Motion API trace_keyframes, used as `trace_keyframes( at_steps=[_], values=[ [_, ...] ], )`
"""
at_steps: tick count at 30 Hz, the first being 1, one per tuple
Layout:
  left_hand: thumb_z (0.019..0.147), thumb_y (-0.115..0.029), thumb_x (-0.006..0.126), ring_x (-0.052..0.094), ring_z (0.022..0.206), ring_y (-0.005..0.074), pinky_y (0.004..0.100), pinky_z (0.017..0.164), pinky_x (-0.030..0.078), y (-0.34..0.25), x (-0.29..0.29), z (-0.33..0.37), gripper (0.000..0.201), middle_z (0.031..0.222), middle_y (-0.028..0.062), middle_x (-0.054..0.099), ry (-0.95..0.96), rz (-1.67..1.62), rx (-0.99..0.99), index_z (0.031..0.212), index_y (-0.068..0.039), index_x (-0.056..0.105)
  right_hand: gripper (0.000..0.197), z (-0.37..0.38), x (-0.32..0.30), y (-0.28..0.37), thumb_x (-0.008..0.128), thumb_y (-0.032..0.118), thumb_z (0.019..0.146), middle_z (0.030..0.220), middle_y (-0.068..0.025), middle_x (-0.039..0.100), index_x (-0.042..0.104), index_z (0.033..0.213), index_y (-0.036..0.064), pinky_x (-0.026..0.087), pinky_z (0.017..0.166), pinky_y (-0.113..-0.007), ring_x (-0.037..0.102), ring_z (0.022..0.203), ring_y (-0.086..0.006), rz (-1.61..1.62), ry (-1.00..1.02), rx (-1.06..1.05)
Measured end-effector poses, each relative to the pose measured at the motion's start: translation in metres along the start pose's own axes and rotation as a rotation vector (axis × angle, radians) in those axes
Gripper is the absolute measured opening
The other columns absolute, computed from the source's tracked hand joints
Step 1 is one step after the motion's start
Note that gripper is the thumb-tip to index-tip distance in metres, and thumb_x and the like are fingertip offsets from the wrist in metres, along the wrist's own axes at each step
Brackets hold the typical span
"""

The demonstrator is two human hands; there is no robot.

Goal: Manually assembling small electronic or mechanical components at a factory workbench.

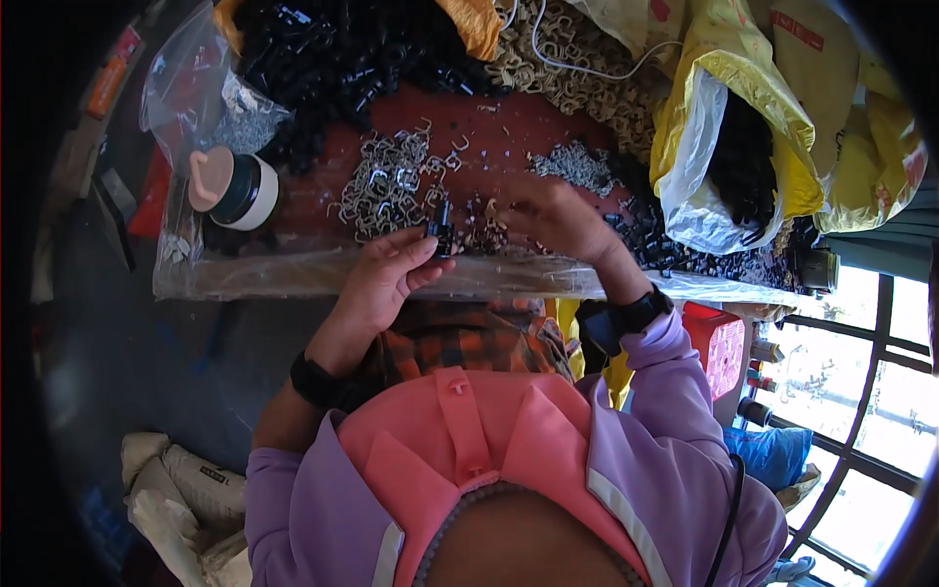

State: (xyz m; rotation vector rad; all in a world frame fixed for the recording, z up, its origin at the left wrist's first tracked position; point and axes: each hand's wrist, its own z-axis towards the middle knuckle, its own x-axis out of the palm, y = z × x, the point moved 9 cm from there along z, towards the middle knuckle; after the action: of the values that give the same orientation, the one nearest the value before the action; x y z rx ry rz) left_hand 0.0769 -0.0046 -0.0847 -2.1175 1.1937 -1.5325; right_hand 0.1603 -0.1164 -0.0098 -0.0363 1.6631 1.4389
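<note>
My left hand [389, 272] is closed on a small black plastic part [445, 241], held upright between thumb and fingers above the near edge of the red tabletop [323, 122]. Just right of it, my right hand [562, 217] hovers with its fingers bent together. Whatever is at those fingertips is too small to name. Beneath them lies a scatter of tiny copper-coloured pieces [486, 238]. Bent silvery metal hooks [386, 181] form a loose pile beyond my left hand. Farther right sits a small heap of grey metal bits [572, 166].
Black plastic parts [342, 54] are heaped at the back left, beige clips [562, 59] at the back. A lidded cup [256, 194] stands at left. On the right are a yellow bag [724, 49] holding black pieces and strewn small black parts [685, 252]. Clear plastic sheeting [293, 279] covers the near edge.
</note>
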Motion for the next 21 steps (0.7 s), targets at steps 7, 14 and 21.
trace_keyframes(
  at_steps=[7, 14, 21],
  values=[
    [0.078, -0.010, 0.052, 0.058, 0.077, 0.0163, 0.0219, 0.064, 0.048, -0.002, 0.001, 0.004, 0.022, 0.089, 0.0095, 0.058, -0.003, -0.068, -0.008, 0.098, -0.001, 0.052, 0.014, 0.020, -0.098, -0.113, 0.055, 0.016, 0.071, 0.076, -0.0133, 0.051, 0.053, 0.079, 0.0044, 0.043, 0.062, -0.038, 0.052, 0.073, -0.0312, -0.783, -0.407, 0.277],
    [0.078, -0.009, 0.052, 0.058, 0.077, 0.0162, 0.0229, 0.065, 0.048, -0.001, -0.001, 0.005, 0.022, 0.089, 0.0096, 0.058, -0.001, -0.089, -0.004, 0.099, -0.001, 0.052, 0.018, 0.019, -0.095, -0.130, 0.053, 0.017, 0.072, 0.077, -0.0132, 0.052, 0.051, 0.086, 0.0057, 0.045, 0.059, -0.034, 0.055, 0.068, -0.0273, -0.761, -0.374, 0.128],
    [0.079, -0.010, 0.051, 0.058, 0.077, 0.0158, 0.0210, 0.064, 0.047, -0.003, -0.002, 0.007, 0.022, 0.089, 0.0083, 0.058, -0.022, -0.079, 0.034, 0.100, -0.002, 0.052, 0.020, 0.001, -0.024, -0.077, 0.041, 0.012, 0.085, 0.075, -0.0033, 0.052, 0.047, 0.099, -0.0008, 0.044, 0.058, -0.022, 0.051, 0.069, -0.0105, 0.647, -0.178, 0.365]
  ],
)
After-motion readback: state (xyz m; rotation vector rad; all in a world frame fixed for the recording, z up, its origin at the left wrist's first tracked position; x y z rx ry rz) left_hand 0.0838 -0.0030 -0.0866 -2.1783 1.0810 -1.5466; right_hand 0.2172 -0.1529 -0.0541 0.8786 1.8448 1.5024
